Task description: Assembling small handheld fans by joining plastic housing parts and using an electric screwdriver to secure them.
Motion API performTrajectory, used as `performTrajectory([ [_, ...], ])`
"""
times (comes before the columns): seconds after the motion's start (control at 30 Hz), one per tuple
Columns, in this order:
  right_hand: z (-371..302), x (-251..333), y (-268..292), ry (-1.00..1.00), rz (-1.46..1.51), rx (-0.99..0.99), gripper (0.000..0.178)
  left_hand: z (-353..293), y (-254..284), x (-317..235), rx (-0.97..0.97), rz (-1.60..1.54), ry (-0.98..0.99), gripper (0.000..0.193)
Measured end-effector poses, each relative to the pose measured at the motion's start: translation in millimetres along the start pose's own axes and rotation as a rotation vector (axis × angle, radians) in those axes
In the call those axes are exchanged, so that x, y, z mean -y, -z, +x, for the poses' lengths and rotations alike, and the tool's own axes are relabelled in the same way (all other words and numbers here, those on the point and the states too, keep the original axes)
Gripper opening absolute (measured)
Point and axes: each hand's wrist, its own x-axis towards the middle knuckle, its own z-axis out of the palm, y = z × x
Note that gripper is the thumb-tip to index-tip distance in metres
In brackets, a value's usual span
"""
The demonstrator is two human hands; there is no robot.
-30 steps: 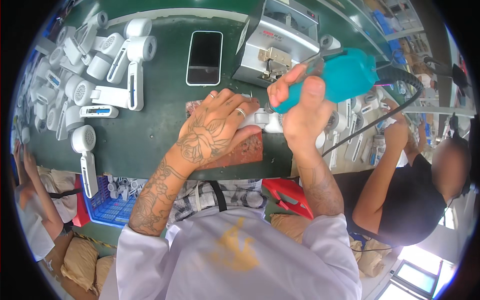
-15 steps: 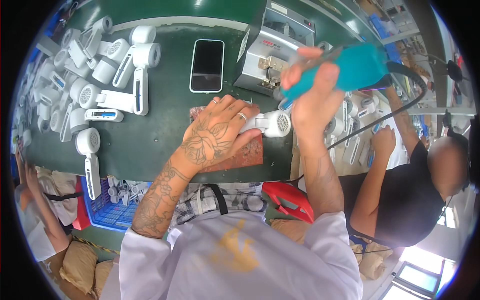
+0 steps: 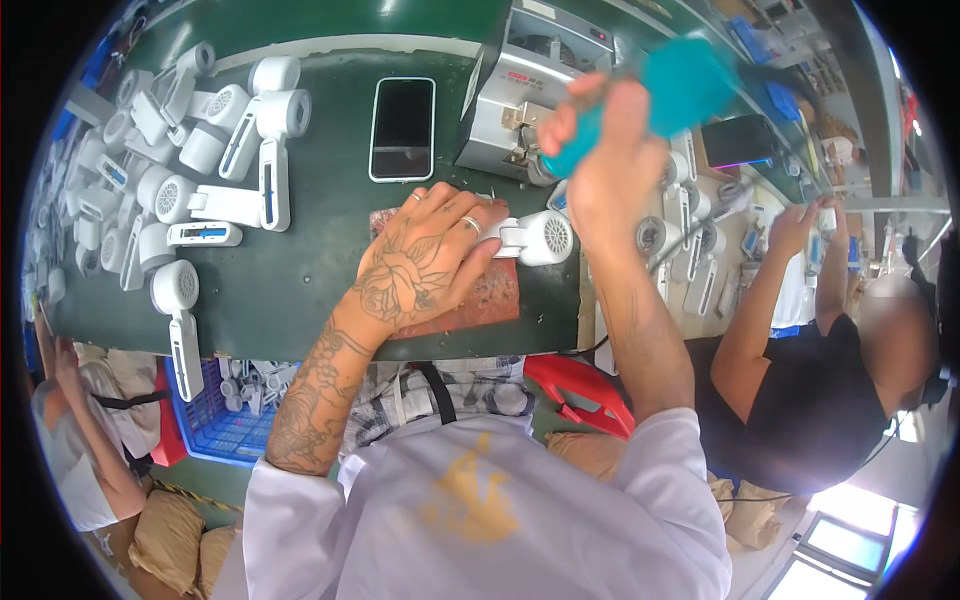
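My left hand [image 3: 425, 250] is closed over a white handheld fan [image 3: 548, 238], pressing it onto a reddish-brown pad [image 3: 480, 305] on the bench. The fan's round grilled head sticks out to the right; most of its handle is hidden under my fingers. Raised to the right, my right hand [image 3: 610, 165] grips a teal electric screwdriver [image 3: 690, 85], blurred by motion. Its lower end is beside the front of a grey metal screw feeder [image 3: 495, 125]; I cannot make out whether the tip touches it.
Many white fans [image 3: 215, 150] are heaped on the green bench [image 3: 330, 280] at left. A phone [image 3: 402, 130] lies beyond my left hand. A blue basket [image 3: 215, 430] with parts stands below the bench edge, near a red stool [image 3: 580, 390]. At right, a co-worker [image 3: 800, 400] handles parts.
My right hand and the screwdriver have shifted slightly left and tilted more upright, toward the screw feeder. My left hand stays on the fan. The co-worker's hands have come together, higher up.
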Motion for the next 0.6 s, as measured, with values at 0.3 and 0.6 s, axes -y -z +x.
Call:
performTrajectory([
  [0.3,-55,19,19,-0.084,0.013,0.06,0.083,3,0,-2,0.012,0.014,-0.003,0.029],
  [0.6,-64,1,22,-0.052,0.044,0.089,0.065,6,-4,-3,0.043,0.053,-0.015,0.028],
])
